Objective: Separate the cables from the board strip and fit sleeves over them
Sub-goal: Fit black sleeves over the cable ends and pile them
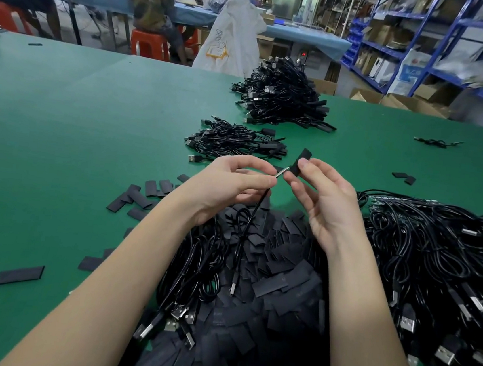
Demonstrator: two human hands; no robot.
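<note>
My left hand (pixel 231 181) pinches the end of a thin black cable (pixel 247 228), whose small board tip (pixel 282 173) points up and to the right. The cable hangs down from my fingers, and its USB plug dangles over the sleeve heap. My right hand (pixel 320 194) pinches a flat black sleeve (pixel 300 162) between thumb and fingers, its lower end right at the cable tip. Whether the tip is inside the sleeve is hidden. Below my hands lies a big heap of loose black sleeves (pixel 277 277).
A mass of black USB cables on board strips (pixel 435 265) fills the right side. Two piles of cables (pixel 236 141) (pixel 283 97) lie further back on the green table (pixel 59 132). Stray sleeves (pixel 19 275) dot the left. People sit at a blue bench behind.
</note>
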